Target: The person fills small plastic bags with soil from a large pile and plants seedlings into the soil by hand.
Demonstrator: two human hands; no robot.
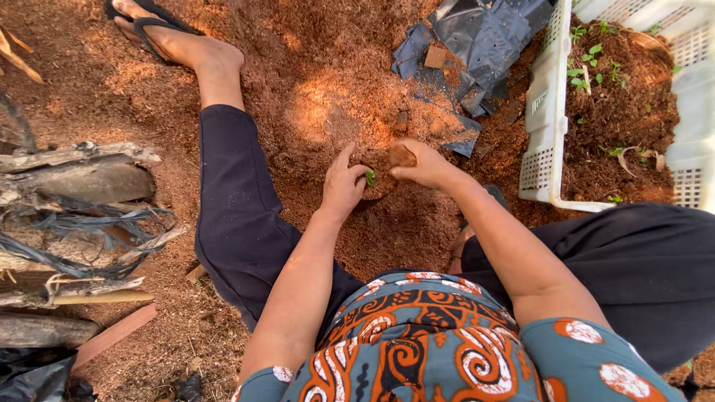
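Open brown soil ground (328,67) lay ahead between the legs; white crate (547,119) hemmed the right edge, wood scraps (74,179) the left, black plastic bags (477,37) at the far edge. Left hand (344,186) was curled narrow around a small soil-filled bag (376,195), steadying a green seedling (370,178). Right hand (421,164) was closed on a pinch of soil (402,155) just beside it. Seedling stood roughly upright, long axis vertical, mid-ground.
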